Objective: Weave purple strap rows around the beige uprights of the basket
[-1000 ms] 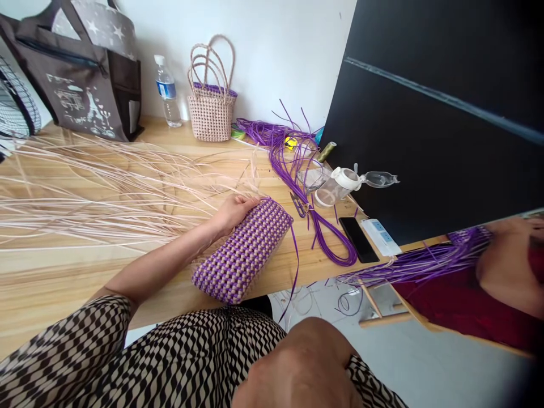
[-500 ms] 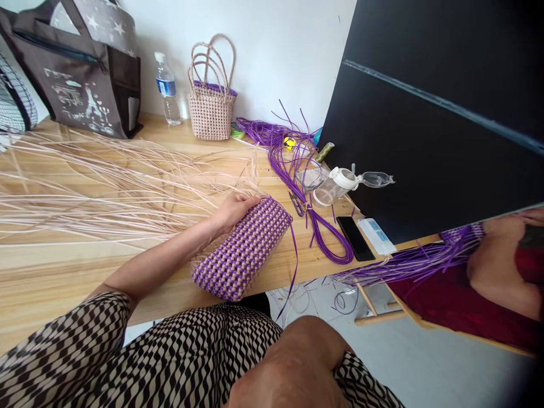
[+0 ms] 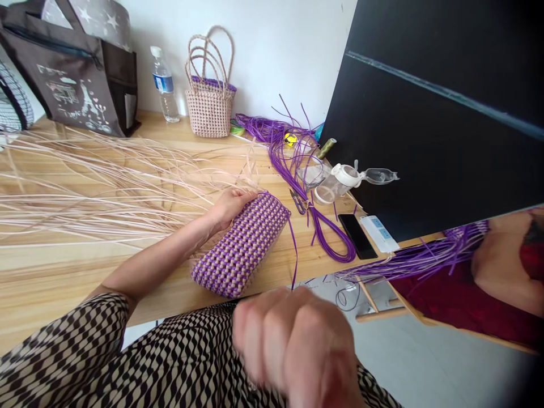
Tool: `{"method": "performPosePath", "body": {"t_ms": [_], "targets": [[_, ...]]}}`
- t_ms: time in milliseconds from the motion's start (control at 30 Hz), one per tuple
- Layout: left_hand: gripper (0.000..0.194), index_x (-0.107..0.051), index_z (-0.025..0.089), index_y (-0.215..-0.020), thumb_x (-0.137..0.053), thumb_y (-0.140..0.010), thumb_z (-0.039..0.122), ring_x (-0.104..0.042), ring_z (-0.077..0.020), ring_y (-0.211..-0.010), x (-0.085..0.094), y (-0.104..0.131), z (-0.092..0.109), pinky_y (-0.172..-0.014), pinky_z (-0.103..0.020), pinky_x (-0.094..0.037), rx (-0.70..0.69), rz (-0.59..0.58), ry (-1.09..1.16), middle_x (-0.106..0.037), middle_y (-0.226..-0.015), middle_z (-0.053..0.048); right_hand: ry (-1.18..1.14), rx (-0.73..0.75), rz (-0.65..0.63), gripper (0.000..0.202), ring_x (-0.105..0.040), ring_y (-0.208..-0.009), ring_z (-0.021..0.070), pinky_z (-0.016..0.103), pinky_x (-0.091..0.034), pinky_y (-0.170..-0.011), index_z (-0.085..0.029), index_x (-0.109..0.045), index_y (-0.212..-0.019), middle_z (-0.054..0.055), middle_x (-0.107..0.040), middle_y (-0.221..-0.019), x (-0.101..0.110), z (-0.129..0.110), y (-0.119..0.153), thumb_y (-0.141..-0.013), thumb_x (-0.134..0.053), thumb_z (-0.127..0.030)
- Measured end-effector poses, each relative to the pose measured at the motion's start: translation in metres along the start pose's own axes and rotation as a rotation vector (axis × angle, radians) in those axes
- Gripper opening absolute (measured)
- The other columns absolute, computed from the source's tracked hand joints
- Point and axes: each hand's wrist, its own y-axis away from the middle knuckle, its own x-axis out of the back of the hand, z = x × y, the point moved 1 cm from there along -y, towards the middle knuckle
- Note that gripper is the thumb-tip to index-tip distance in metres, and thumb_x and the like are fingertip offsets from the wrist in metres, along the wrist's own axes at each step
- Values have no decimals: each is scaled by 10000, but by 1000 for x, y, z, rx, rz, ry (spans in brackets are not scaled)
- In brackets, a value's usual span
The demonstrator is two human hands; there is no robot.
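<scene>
A woven purple-and-beige basket [image 3: 244, 246] lies tilted on the wooden table near its front edge. My left hand [image 3: 232, 207] grips its far upper rim, thumb on top and the other fingers hidden behind the weave. From the basket's right corner a loose purple strip [image 3: 294, 249] hangs down and passes out of sight behind my right hand [image 3: 297, 340]. That hand is raised close to the camera, slightly blurred, its fingers curled into a fist. Whatever is inside the fist is hidden. Long pale strips [image 3: 106, 187] spread leftward across the table behind the basket.
Right of the basket lie a purple strip bundle [image 3: 335, 243], small snips [image 3: 297, 201], a clear cup [image 3: 335, 184], a phone [image 3: 357, 235] and a white device [image 3: 380, 232]. Behind stand a finished handbag [image 3: 210, 113], a water bottle [image 3: 165, 88] and a dark tote [image 3: 76, 79]. Another person's arm [image 3: 505, 255] shows at right.
My right hand has risen into view from the lower edge, and its fist now covers the lower end of the hanging strip. The left hand keeps its hold on the basket.
</scene>
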Motion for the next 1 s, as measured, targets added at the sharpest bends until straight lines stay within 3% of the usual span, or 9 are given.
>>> {"method": "performPosePath", "body": {"t_ms": [100,167,267,533,1000], "targets": [[268,-598,125,-567,-667,-695,350,-485,-88,-417,2,-1,0,-438,-216,-331,-5,6,-16,-586,-486,2,-218,-96,306,311,-490,-483,102,353,-532,-688,-221,-470,-723,-41,-413,-532,-3,25,2,-907,-362,-448],[264,-601,124,-572,-666,-699,347,-496,-91,-422,2,-2,0,-441,-217,-338,-5,9,-16,-599,-500,-4,-254,-151,399,221,-474,-483,92,454,-505,-823,-198,-512,-747,-49,-418,-547,-4,39,11,-872,-463,-373],[264,-602,123,-576,-660,-708,344,-505,-96,-420,1,-2,1,-439,-221,-348,5,15,-17,-604,-504,-9,-170,-178,323,158,-436,-464,81,531,-449,-924,-177,-548,-781,-53,-432,-550,-5,53,24,-849,-485,-304],[252,-592,123,-582,-644,-721,326,-484,-88,-405,1,-1,1,-423,-219,-338,19,6,-19,-590,-494,-8,-16,-229,194,49,-350,-430,66,466,-477,-935,-182,-547,-771,-88,-351,-504,-10,61,17,-789,-520,-218],[313,-543,131,-538,-641,-737,352,-455,-77,-377,1,-2,0,-408,-210,-315,-4,-4,-41,-537,-452,4,-38,-212,186,56,-363,-437,67,486,-448,-971,-182,-553,-784,-84,-372,-507,-13,65,14,-799,-525,-228]]}}
